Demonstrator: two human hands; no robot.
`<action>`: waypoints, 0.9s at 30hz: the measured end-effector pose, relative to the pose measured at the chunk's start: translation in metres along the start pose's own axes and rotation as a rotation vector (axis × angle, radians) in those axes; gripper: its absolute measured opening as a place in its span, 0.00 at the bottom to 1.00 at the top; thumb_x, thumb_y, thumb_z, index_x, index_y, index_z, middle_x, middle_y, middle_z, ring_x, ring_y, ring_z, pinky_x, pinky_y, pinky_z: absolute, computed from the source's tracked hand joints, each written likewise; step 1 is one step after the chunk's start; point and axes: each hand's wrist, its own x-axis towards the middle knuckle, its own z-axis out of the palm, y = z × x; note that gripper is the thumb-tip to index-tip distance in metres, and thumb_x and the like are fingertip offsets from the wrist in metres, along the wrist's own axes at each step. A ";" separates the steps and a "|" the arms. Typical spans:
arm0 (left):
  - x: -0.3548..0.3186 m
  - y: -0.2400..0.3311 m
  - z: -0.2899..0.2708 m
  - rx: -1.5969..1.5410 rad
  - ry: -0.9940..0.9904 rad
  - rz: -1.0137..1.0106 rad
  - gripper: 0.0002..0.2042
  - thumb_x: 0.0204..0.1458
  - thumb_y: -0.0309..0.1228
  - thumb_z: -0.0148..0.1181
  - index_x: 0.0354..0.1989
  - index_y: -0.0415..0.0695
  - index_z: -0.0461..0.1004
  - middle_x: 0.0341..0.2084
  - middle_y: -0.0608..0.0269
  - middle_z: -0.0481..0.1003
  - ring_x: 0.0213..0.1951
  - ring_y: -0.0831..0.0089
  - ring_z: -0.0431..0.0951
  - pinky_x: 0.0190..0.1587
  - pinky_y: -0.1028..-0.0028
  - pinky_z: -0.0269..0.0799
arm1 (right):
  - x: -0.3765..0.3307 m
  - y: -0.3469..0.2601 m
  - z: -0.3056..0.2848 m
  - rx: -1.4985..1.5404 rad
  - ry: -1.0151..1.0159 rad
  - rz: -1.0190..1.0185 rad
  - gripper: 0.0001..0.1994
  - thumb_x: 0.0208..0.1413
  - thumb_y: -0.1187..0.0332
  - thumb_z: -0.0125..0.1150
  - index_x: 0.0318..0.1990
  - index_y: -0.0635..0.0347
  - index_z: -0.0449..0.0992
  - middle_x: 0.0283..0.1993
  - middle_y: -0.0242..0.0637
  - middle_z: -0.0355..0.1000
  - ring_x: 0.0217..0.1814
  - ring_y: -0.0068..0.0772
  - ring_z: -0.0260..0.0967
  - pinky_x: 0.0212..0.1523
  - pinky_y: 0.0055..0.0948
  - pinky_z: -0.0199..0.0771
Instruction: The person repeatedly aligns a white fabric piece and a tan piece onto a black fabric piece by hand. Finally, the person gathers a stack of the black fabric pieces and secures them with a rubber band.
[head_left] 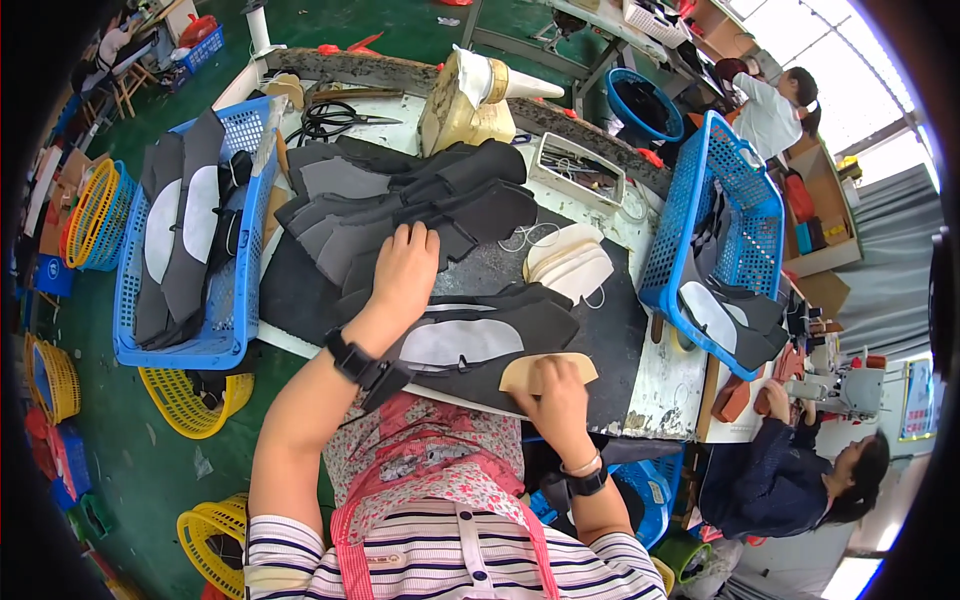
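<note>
My left hand (pixel 406 268) reaches over the far pile of dark grey shoe-upper pieces (pixel 335 215), its fingertips resting on the pile's near edge. Close to my body lies a small stack of dark pieces with a white half-oval lining (pixel 462 342). On the right end of that stack sits a beige half-moon piece (pixel 516 373). My right hand (pixel 560 396) is closed over the beige piece, fingers curled against it; the fingertips are partly hidden. Several cream half-moon pieces (pixel 568 262) lie fanned out beyond it, with loose white thread beside them.
Blue baskets of dark pieces flank the table, one at the left (pixel 240 300) and one at the right (pixel 765 215). At the back are black-handled scissors (pixel 335 121), a thread cone (pixel 525 85) on a yellowish block and a white tray (pixel 580 172). A co-worker (pixel 775 480) sits by a sewing machine at the right.
</note>
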 end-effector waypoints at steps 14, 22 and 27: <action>-0.018 0.016 -0.041 0.003 0.140 0.411 0.19 0.48 0.27 0.51 0.51 0.36 0.71 0.45 0.51 0.72 0.51 0.57 0.69 0.52 0.61 0.66 | -0.008 0.007 0.012 -0.100 0.024 -0.155 0.13 0.45 0.67 0.66 0.38 0.60 0.73 0.45 0.40 0.71 0.48 0.45 0.68 0.46 0.39 0.71; -0.090 0.069 -0.027 -0.157 -0.053 0.255 0.19 0.45 0.30 0.57 0.47 0.37 0.72 0.45 0.49 0.72 0.49 0.54 0.70 0.48 0.62 0.68 | -0.001 0.003 0.010 -0.015 -0.035 -0.157 0.09 0.44 0.71 0.65 0.34 0.61 0.74 0.39 0.36 0.71 0.42 0.41 0.69 0.40 0.36 0.73; -0.101 0.098 -0.017 -0.739 -0.352 0.049 0.10 0.54 0.32 0.55 0.38 0.38 0.72 0.34 0.54 0.75 0.38 0.62 0.75 0.39 0.68 0.70 | -0.010 0.005 0.017 -0.083 -0.100 -0.212 0.10 0.42 0.71 0.64 0.34 0.61 0.75 0.40 0.37 0.71 0.42 0.40 0.70 0.36 0.35 0.74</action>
